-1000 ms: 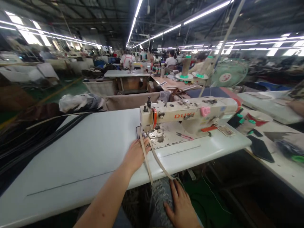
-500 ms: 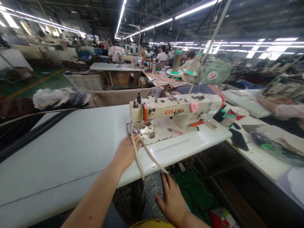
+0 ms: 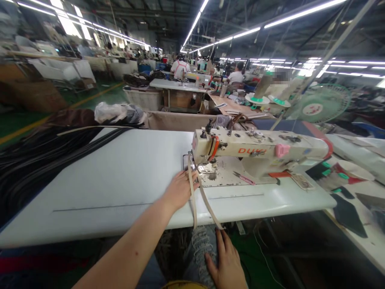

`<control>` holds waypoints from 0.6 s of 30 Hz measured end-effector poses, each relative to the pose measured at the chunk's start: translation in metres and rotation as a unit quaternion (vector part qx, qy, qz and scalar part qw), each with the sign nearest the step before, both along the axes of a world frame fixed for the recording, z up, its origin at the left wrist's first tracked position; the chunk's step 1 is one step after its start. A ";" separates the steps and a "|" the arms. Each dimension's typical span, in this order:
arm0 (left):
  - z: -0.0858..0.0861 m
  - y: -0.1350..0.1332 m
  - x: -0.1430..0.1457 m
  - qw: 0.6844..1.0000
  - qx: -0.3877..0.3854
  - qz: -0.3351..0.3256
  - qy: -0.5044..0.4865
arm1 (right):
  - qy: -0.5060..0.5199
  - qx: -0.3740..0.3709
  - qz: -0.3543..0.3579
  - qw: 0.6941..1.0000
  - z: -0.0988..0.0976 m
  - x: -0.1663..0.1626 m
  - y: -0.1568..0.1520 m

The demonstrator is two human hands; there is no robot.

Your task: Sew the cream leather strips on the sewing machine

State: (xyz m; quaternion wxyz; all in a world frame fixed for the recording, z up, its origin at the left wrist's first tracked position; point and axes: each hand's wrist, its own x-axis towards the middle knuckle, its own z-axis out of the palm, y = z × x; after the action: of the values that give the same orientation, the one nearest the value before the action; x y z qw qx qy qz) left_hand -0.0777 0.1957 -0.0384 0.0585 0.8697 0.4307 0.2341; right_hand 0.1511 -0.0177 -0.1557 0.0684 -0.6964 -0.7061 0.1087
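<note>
A narrow beige strap hangs in two lengths from the needle area of the sewing machine over the table's front edge. My left hand lies on the tabletop just before the presser foot. One length crosses over its fingers, and its fingertips close on the strap by the other length. Below the edge, my right hand rests on my lap with fingers stretched and thumb apart. Its fingertips lie by the strap's right length, perhaps touching it. Pink-handled thread snips lie on the machine bed.
Long black strips are heaped on the table's left side. A green fan and thread cones stand behind the machine. At the right, a side table holds a dark flat piece and spools. People sit at machines further back.
The view has swung left, so the machine and both hands appear further right. My hands keep nearly the same places relative to the strap and machine.
</note>
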 end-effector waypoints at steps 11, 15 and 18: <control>0.001 -0.001 0.001 1.000 -0.023 0.008 -0.013 | 0.013 0.024 0.017 0.999 -0.014 0.008 0.002; 0.004 -0.002 0.000 1.000 -0.024 0.005 -0.020 | 0.011 0.048 0.024 0.999 -0.026 0.011 0.002; 0.004 -0.002 0.000 0.999 -0.024 0.008 -0.020 | 0.006 0.062 0.025 0.998 -0.036 0.013 0.002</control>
State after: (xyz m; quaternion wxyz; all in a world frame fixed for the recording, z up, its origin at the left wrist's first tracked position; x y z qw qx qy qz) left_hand -0.0772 0.1935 -0.0340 0.0858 0.8596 0.4420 0.2414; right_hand 0.1646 -0.0153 -0.1916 0.1132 -0.6726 -0.7279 0.0709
